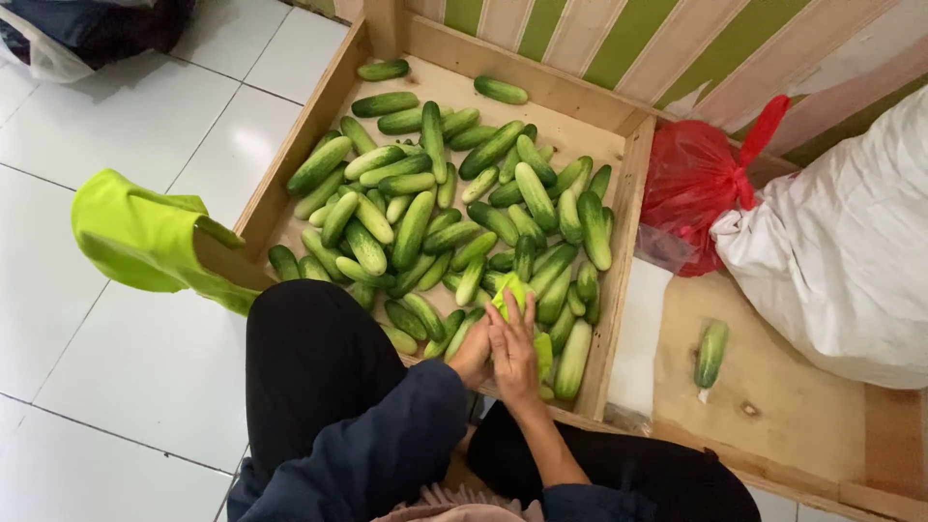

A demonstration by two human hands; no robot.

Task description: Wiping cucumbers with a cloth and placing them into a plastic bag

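My hands meet over the near edge of a wooden crate (pixel 619 242) filled with several green cucumbers (pixel 416 227). My right hand (pixel 516 353) lies on top, closed around a lime-green cloth (pixel 509 291) that pokes out above and beside the fingers. My left hand (pixel 473 356), coming out of a navy sleeve, is cupped underneath and mostly hidden. Whether a cucumber is wrapped inside the cloth cannot be seen.
A lime-green bag (pixel 145 237) hangs at the crate's left corner. On the wooden board (pixel 773 406) to the right lies one cucumber (pixel 711 353), with a red plastic bag (pixel 691 188) and a white sack (pixel 841 251) behind. White floor tiles (pixel 116 126) spread to the left.
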